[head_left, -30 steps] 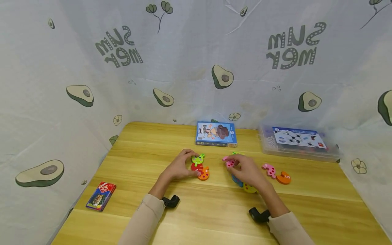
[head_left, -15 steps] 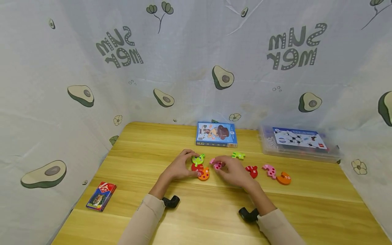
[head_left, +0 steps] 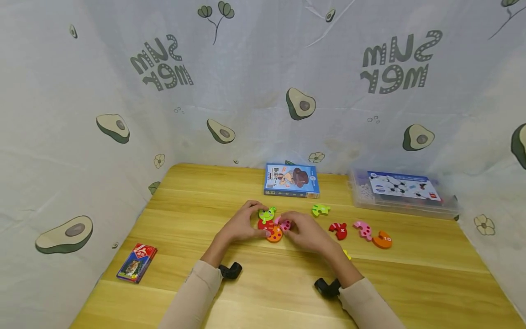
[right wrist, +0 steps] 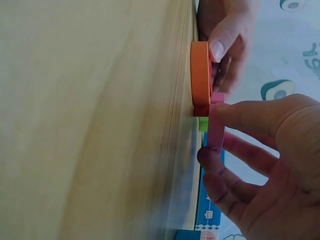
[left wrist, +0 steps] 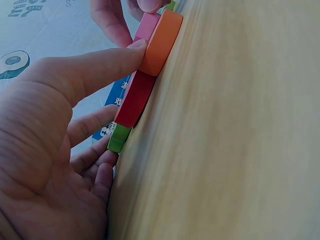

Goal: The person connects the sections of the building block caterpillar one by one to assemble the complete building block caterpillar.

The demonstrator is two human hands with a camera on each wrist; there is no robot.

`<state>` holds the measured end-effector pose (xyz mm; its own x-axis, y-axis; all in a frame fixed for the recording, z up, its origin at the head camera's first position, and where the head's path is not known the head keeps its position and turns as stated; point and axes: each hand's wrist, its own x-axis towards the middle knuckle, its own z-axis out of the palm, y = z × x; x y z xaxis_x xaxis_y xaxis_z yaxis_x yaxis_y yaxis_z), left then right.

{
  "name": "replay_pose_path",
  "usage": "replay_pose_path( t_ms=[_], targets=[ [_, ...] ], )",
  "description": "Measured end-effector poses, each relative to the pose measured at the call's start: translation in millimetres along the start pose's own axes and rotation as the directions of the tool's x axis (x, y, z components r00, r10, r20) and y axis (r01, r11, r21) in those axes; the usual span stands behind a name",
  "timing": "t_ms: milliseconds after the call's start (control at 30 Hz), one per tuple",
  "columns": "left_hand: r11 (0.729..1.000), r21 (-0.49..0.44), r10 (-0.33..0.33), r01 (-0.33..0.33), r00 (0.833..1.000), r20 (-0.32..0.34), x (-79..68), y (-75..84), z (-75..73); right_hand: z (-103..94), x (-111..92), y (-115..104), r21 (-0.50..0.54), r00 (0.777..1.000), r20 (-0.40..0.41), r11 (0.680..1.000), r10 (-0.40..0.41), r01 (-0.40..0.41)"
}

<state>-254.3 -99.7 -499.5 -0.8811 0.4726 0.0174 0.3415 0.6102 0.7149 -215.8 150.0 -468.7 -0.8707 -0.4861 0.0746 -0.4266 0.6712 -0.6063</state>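
My left hand [head_left: 242,224] holds a short row of caterpillar puzzle pieces on the wooden table: a green smiling head [head_left: 267,214], a red piece [left wrist: 136,97] and an orange spotted piece [head_left: 274,235]. Its thumb presses the orange piece's edge, while the fingers reach round beside the head. Between thumb and fingers of my right hand [head_left: 307,234] is a pink spotted puzzle piece [right wrist: 216,127]. In the right wrist view this piece sits slightly higher off the table than the orange one and overlaps its end.
Right of my hands lie loose pieces: green striped [head_left: 320,209], red [head_left: 339,230], pink [head_left: 363,230], orange [head_left: 382,240]. My right forearm partly hides a yellow one [head_left: 347,254]. Behind are a blue box [head_left: 291,180] and a clear plastic case [head_left: 404,201]; a card pack [head_left: 137,263] lies left.
My right hand has carried the pink piece leftward, up to the orange piece. The green striped and red loose pieces have come into plain view. My left hand has stayed in place.
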Motion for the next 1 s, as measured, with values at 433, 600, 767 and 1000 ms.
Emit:
replay_pose_path(
  t_ms=[433, 600, 767, 1000],
  targets=[
    [1.0, -0.006, 0.0, 0.0, 1.0, 0.008, 1.1, -0.1, -0.8, 1.7, 3.0, 0.2, -0.034, 0.999, 0.021, 0.999, 0.03, -0.03],
    [1.0, -0.004, 0.006, -0.006, 1.0, 0.009, 1.2, -1.0, -1.3, 2.1, 4.7, -0.5, -0.033, 0.998, 0.044, 0.998, 0.055, -0.054],
    [1.0, 0.006, 0.013, -0.013, 1.0, 0.001, 2.2, -0.6, -0.4, -0.4, 0.9, 0.5, 0.0, 0.996, 0.019, 0.996, 0.084, -0.084],
    [1.0, 0.02, -0.015, 0.015, 1.0, -0.017, 2.2, -0.8, 2.6, -16.0, -10.8, 12.6, 0.004, 0.989, -0.051, 0.99, 0.142, -0.142]
  ],
)
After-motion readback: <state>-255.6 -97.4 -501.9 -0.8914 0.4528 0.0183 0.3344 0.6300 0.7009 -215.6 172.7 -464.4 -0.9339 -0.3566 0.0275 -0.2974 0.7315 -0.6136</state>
